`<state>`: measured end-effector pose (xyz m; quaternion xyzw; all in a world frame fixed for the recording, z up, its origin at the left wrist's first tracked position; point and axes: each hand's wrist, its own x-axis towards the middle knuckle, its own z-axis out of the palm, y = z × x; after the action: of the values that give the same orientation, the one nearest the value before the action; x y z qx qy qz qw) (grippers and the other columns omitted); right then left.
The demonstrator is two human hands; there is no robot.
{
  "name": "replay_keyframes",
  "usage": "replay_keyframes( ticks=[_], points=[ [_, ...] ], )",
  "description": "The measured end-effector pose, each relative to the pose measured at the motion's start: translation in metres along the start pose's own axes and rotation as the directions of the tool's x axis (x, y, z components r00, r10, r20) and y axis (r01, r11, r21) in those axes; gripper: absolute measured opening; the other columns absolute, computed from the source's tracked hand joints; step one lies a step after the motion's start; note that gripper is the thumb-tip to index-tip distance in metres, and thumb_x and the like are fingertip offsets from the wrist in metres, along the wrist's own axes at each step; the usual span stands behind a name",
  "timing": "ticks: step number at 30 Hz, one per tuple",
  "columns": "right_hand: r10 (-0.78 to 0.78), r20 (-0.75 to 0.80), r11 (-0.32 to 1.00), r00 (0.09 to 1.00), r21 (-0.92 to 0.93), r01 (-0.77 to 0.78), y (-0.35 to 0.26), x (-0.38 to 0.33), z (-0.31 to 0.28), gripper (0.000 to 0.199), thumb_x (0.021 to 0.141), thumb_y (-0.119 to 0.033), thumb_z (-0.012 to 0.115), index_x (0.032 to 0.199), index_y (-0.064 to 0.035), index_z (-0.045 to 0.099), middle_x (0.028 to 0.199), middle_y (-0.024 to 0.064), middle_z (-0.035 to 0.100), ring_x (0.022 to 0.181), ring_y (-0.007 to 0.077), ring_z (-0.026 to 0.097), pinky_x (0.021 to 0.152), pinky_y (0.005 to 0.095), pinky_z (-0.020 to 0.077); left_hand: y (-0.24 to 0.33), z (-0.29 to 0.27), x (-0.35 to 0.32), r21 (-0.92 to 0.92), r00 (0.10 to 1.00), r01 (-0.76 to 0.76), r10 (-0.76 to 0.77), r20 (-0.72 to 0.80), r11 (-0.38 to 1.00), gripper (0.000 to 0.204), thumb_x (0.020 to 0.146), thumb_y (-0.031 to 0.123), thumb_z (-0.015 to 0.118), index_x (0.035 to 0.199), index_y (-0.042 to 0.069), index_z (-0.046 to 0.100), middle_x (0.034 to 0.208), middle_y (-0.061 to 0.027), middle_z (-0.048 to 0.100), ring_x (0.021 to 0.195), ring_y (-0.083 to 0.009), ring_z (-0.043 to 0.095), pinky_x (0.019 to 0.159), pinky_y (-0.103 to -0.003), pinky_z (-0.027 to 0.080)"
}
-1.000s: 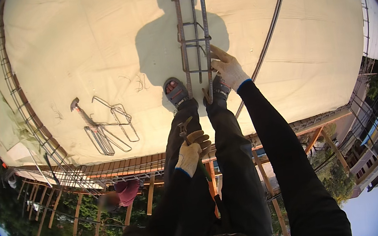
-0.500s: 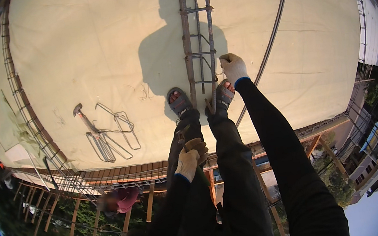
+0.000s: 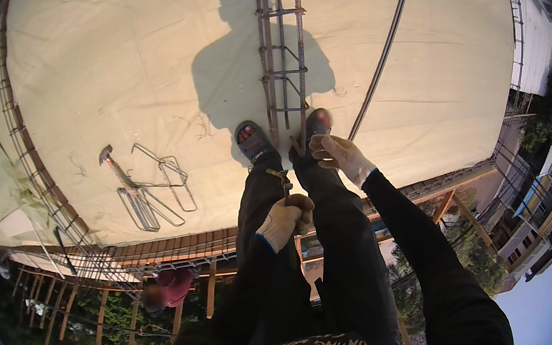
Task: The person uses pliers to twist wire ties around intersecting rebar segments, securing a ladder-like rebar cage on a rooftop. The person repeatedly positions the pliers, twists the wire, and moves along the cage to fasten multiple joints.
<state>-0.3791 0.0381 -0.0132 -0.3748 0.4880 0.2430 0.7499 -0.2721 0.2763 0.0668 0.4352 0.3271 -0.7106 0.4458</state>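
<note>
Cream-gloved right hand point(image 3: 341, 156), half curled, has drawn back from the cage point(image 3: 287, 72) between the feet point(image 3: 255, 142), leaving the cage untouched; can't tell if it's empty; left hand point(image 3: 285, 221) grips a tool point(image 3: 286, 186)

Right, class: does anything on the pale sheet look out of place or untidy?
Mildly: at left, a hammer and bent metal rods lie in a loose jumble, and thin wire scraps litter the pale sheet, looking untidy.

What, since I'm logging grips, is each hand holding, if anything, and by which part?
The left hand holds a metal tool below its protruding head; whether the right hand holds anything cannot be told.
</note>
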Motion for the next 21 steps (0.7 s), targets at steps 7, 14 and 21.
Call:
replay_keyframes(
  ticks=[7,14,21],
  points=[
    [-0.261,0.092,0.881,0.961,-0.384,0.277,-0.012,-0.052,0.036,0.078,0.106,-0.051,0.073,0.165,-0.0046,0.051,0.154,0.0191,0.062,0.147,0.0356,0.057,0.121,0.0433,0.0479,0.083,0.029,0.015,-0.366,0.384,0.737,0.094,0.919,0.568,0.019,0.11,0.005,0.044,0.112,0.013,0.061,0.07,0.0031,0.051,0.054,-0.0047,0.045,0.049,-0.022,0.036],
    [-0.268,-0.033,0.871,0.963,-0.436,0.227,-0.012,0.021,-0.028,0.044,0.103,-0.026,0.08,0.139,-0.0042,0.067,0.126,0.0142,0.072,0.113,0.0205,0.071,0.094,0.0336,0.0588,0.12,0.089,0.041,-0.308,0.361,0.719,0.043,0.931,0.623,0.019,0.116,0.015,0.043,0.121,0.008,0.06,0.072,0.001,0.056,0.051,-0.0054,0.044,0.047,-0.021,0.035],
    [0.19,-0.204,0.955,0.96,-0.189,-0.229,-0.098,0.014,-0.031,0.039,0.113,-0.036,0.062,0.1,0.0005,0.072,0.071,0.0023,0.06,0.056,0.0121,0.053,0.051,0.0312,0.0463,0.136,0.081,0.102,0.375,0.926,-0.21,0.307,-0.22,0.903,0.03,0.114,0.029,0.056,0.119,0.003,0.071,0.075,0.0022,0.057,0.056,-0.0087,0.05,0.048,-0.028,0.041]
  ],
)
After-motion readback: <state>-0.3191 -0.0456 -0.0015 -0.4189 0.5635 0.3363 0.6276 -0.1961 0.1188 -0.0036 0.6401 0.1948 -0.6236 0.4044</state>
